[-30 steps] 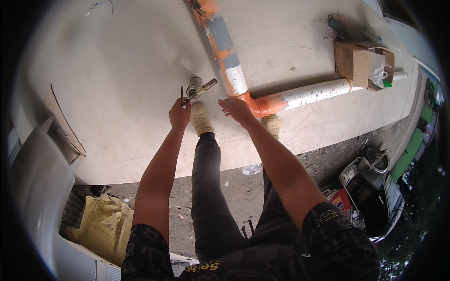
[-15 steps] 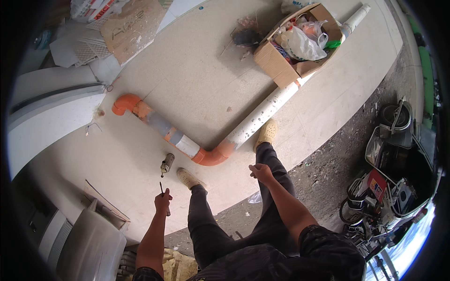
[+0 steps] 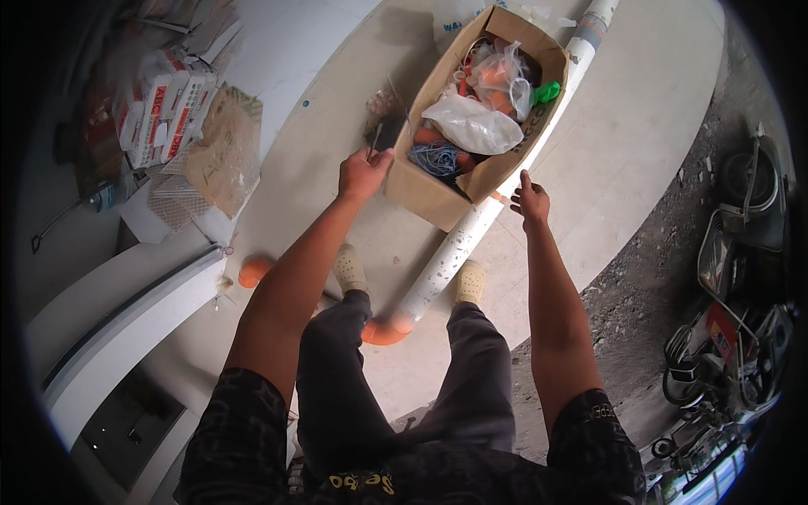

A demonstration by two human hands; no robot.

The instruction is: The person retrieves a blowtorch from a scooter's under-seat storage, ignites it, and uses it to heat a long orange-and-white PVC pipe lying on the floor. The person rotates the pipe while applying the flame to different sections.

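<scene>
A cardboard box stands across a long white pipe. Inside it lie a white plastic bag, a coil of blue-grey cord, a bright green piece and some orange pieces. My left hand is at the box's left side, closed round a thin dark rod-like tool; its exact kind is not clear. On the other side, my right hand hovers by the box's right edge and the pipe. Its fingers are apart and nothing shows in them.
Orange elbow fittings join the pipe near my feet. Stacked red-and-white cartons and a flattened brown sheet lie at the left, by a white curved ledge. Rough gravel ground and a motorbike are at the right.
I have stepped forward along the pipe and the box is now close in front of me. Both hands have reached out to its sides, and the fingers of my right hand have spread.
</scene>
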